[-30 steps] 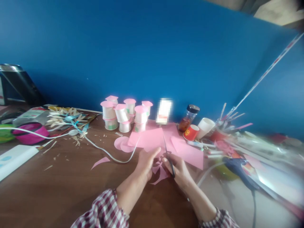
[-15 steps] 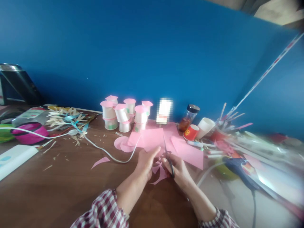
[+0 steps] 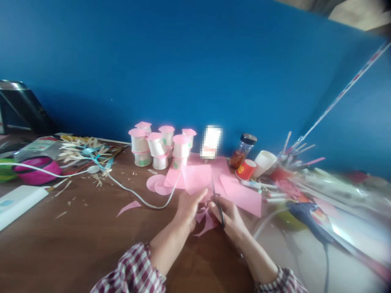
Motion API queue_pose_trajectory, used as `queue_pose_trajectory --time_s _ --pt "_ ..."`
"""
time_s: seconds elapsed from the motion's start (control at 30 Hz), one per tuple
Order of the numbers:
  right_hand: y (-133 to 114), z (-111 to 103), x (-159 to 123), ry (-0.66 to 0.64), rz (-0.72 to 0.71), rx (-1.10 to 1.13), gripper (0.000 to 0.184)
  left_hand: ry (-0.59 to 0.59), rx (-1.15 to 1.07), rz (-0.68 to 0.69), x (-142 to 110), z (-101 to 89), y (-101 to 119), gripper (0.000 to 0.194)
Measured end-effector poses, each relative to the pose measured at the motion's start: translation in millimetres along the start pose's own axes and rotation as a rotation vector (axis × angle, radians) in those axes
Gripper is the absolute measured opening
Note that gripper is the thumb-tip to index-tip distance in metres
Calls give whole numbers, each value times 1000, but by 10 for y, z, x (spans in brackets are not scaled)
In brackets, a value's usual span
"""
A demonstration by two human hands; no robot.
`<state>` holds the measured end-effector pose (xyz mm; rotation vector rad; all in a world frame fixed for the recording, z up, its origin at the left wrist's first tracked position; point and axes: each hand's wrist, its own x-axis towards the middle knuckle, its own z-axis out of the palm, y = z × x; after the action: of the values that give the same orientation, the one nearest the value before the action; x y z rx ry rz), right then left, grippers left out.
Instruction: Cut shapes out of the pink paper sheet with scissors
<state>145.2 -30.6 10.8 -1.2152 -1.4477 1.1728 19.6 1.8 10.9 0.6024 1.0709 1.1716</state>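
Note:
My left hand (image 3: 187, 207) is closed on a piece of pink paper (image 3: 197, 177), thumb on top and the other fingers underneath. In my right hand (image 3: 229, 213) is a pair of scissors (image 3: 220, 211) with dark handles, its blades pointing away from me along the paper's right edge. Curved pink offcuts (image 3: 207, 226) lie on the table between my wrists. Further pink sheets (image 3: 244, 195) spread out behind and to the right. Two pink paper discs (image 3: 157, 184) overlap to the left of the held paper.
White paper cups with pink tops (image 3: 149, 142) stand stacked at the back. A lidded jar (image 3: 242, 150), a red cup (image 3: 246, 169) and a white cup (image 3: 264, 162) are back right. A blue glue gun (image 3: 314, 221) lies right. A white cable (image 3: 131, 193) crosses the left table.
The held paper has turned and shifted slightly to the right against the scissors. Both hands stay almost in the same place, and the view has moved very little.

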Motion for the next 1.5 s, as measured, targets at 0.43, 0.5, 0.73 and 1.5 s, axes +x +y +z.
queue_pose_trajectory --time_s 0.43,0.5,0.73,1.5 --pt "-20 -19 -4 -6 2 -55 30 1 -39 5 -21 9 36 40" --pt "-34 -16 -4 -6 7 -61 31 -2 -47 8 -14 4 28 41" --pt "-35 -11 -1 3 -10 -65 31 27 -45 -3 5 -17 12 44" --pt "-17 -35 -5 -23 3 -40 33 8 -28 1 2 -5 30 36"
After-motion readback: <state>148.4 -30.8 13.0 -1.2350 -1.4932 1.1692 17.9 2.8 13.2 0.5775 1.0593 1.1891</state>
